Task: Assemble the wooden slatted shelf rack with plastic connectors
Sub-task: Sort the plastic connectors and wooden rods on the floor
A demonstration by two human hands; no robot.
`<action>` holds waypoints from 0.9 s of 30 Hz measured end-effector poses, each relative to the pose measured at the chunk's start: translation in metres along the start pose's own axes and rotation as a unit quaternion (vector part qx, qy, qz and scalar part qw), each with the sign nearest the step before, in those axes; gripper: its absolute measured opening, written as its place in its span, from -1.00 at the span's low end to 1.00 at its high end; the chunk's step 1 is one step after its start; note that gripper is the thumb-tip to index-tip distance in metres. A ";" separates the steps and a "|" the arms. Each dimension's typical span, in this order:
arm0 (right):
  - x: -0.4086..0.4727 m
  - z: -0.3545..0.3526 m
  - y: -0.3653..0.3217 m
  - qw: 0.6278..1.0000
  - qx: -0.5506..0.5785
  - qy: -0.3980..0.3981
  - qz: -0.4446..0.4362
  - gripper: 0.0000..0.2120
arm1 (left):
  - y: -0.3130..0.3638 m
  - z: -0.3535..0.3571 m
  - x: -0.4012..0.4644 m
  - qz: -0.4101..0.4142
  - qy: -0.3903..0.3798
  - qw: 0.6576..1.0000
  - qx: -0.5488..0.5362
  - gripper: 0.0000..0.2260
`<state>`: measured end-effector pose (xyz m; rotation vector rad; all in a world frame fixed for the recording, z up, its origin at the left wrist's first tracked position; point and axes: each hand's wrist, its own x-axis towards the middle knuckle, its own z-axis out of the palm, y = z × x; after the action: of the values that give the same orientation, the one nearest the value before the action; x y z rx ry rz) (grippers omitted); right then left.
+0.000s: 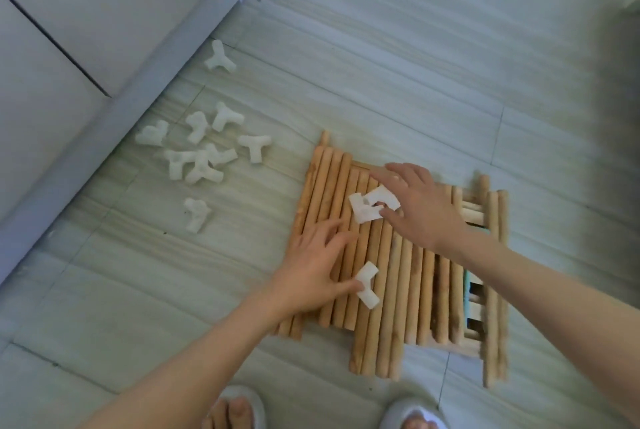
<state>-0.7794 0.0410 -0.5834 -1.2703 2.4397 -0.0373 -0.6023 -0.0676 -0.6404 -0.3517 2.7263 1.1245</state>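
Observation:
A pile of round wooden sticks (pixel 388 276) lies on the floor, side by side, over slatted wooden panels (pixel 474 214). My right hand (pixel 420 207) reaches over the pile, its thumb and fingers pinching a white plastic connector (pixel 372 205). My left hand (pixel 313 266) rests spread on the sticks, its thumb touching a second white connector (pixel 367 285) that lies on the pile. Several more white three-way connectors (pixel 197 151) are scattered on the floor to the left.
A white sofa or cabinet base (pixel 104 89) runs diagonally along the left. One connector (pixel 219 57) lies apart near it, another (pixel 196 214) closer to me. My feet in slippers (pixel 239 408) stand at the bottom edge. The floor (pixel 415 65) is pale wood-look tile.

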 end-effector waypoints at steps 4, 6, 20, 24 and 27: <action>0.002 0.015 0.009 0.996 -0.037 -0.071 -0.028 -0.30 | 0.014 0.022 0.002 0.076 -0.049 0.991 0.096 -0.26; 0.006 0.021 0.006 0.996 -0.035 -0.075 -0.045 -0.31 | 0.016 0.024 0.006 0.096 -0.050 0.989 0.099 -0.35; 0.016 0.025 0.014 0.997 0.006 -0.049 -0.058 -0.52 | 0.037 0.048 0.010 0.142 -0.031 0.985 0.094 -0.44; 0.000 0.028 0.026 0.998 0.058 -0.031 -0.019 -0.54 | 0.044 0.054 0.018 0.176 -0.017 0.981 0.074 -0.67; -0.006 0.030 0.026 0.989 0.150 -0.008 0.010 -0.60 | 0.044 0.047 0.019 0.181 -0.006 0.983 0.022 -0.76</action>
<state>-0.7859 0.0657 -0.6138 -1.1065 2.3240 -0.3731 -0.6298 -0.0070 -0.6481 0.1651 2.8716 1.1356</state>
